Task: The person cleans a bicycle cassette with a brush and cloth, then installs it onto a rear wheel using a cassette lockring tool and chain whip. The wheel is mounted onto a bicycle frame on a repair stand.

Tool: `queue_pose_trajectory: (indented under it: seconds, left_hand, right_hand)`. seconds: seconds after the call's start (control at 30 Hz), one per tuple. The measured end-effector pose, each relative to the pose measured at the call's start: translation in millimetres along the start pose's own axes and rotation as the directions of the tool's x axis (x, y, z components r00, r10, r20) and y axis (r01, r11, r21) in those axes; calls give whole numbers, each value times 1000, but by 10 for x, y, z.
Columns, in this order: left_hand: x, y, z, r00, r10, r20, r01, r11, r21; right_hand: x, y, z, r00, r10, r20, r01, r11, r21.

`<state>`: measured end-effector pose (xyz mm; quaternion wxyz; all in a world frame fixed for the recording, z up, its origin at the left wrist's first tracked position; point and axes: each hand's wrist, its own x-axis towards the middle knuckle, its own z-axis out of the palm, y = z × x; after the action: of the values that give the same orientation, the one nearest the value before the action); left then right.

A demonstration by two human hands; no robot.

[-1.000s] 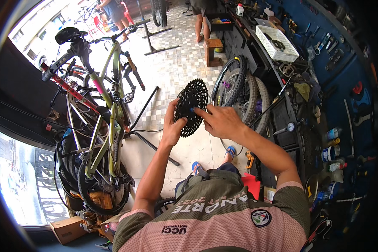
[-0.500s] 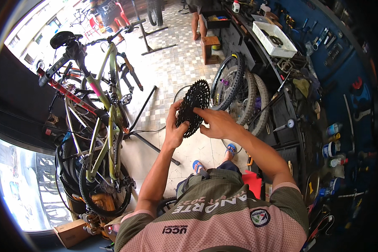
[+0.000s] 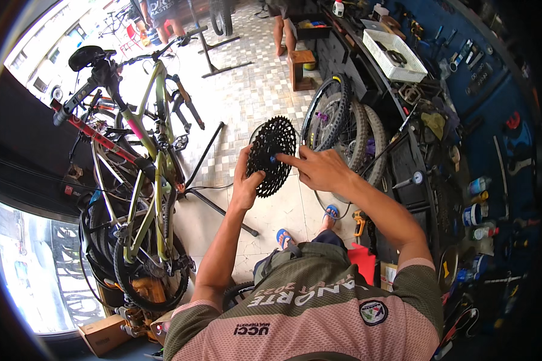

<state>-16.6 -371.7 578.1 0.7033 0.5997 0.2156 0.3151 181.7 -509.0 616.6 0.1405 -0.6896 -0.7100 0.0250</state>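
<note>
"Starting with the biggest, what's around?"

"Tiled floor below, long dark bench along the right, green bike to the left, wheels stood beside the bench."

"And between bike and wheels?"

"Black sprocket cassette, held up in mid-air over the floor, on edge and slightly tilted."

"Likely to feel how?"

"Probably dense for its size, yet manageable one-handed. Looks like metal: stiff, without give, hardly fragile. Could turn slippery with oil; can't make out any from here."

"Held by which of the hands?"

"Pinched at its left edge by the left hand, thumb on the near face, fingers curled round behind. As for the right hand, not clamping the cassette: index finger stretched toward the middle, the rest bent. Can't tell about anything tucked under those bent fingers."

"Getting smaller?"

"Down to a blue piece at the centre, right by that fingertip. Possibly loose, so best not pressed hard. Can't tell touching from just short."

"And smallest?"

"Teeth all round the rim, likely hard on bare skin. Better to grip across both faces, thumb against fingers, than to squeeze down onto them. For less wobble, support the opposite edge too."
</note>
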Motion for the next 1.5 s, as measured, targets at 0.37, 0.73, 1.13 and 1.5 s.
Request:
queue_pose_trajectory:
  seconds: [0.37,0.73,1.13,1.5]
  left_hand:
    - [17,22,-52,999,-22,-39,22,1000,-7]
    - [12,86,-10,995,71,-76,-63,994,93]
    - [-152,-8,30,966,222,-131,-203,968,146]
    - [-60,-357,90,977,126,-170,-129,992,-5]
  right_hand:
    - [131,118,104,981,-174,80,190,945,-265]
    - [152,-66,33,917,-96,388,-216,698,683]
    - [55,-220,486,987,-133,90,-159,-874,460]
    - [74,-32,868,998,-54,27,-25,32,999]
